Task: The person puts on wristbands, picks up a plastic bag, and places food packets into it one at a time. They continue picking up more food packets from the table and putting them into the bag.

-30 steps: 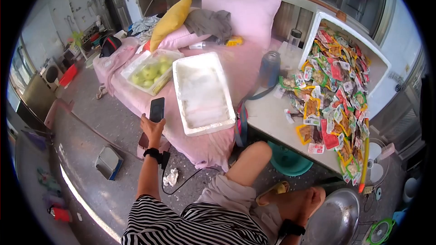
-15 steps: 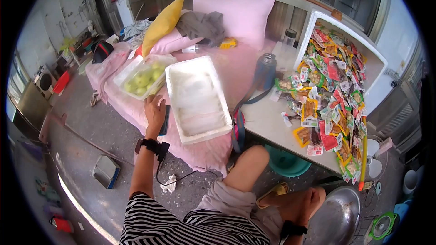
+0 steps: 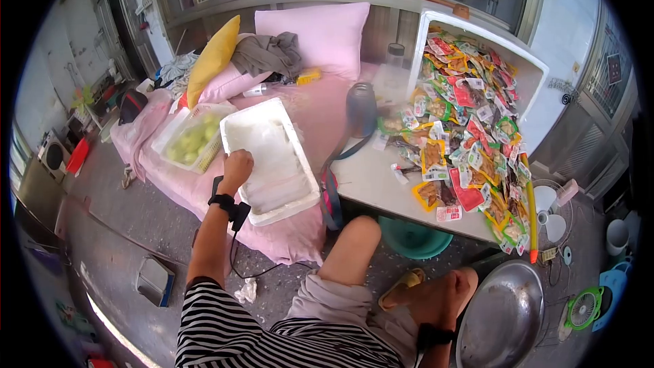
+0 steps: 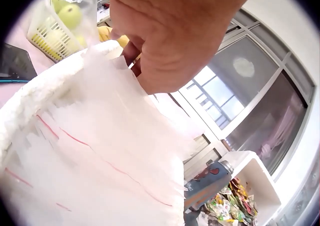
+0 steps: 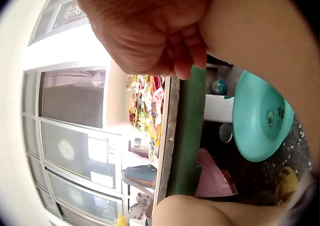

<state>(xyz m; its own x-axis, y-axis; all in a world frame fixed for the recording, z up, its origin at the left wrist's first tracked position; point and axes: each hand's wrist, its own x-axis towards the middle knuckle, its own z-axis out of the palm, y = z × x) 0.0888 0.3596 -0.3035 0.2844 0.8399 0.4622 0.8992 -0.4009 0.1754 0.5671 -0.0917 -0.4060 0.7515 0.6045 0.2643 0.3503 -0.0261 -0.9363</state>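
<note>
My left hand [image 3: 237, 170] is at the left rim of a white foam box [image 3: 308, 199] on the pink-covered bed. In the left wrist view its curled fingers pinch the edge of thin translucent plastic sheets [image 4: 115, 136] with red lines, which lie in the box. A dark phone [image 4: 16, 63] lies on the pink cloth beside the box. My right hand [image 5: 150, 31] hangs loosely curled by my bent leg, with nothing visible in it; in the head view it is partly hard to tell from the foot.
A basket of green fruit [image 3: 191, 142] stands left of the box. On the right a table [image 3: 368, 184] bears a blue-grey flask [image 3: 361, 110] and many colourful packets [image 3: 470, 143], spilling from a tipped foam box [image 3: 538, 78]. A green basin [image 3: 414, 237] stands below.
My left hand has put the phone down on the bed and moved to the foam box's rim, where its fingers have closed. The head view has turned to the right. My right hand stays by the leg.
</note>
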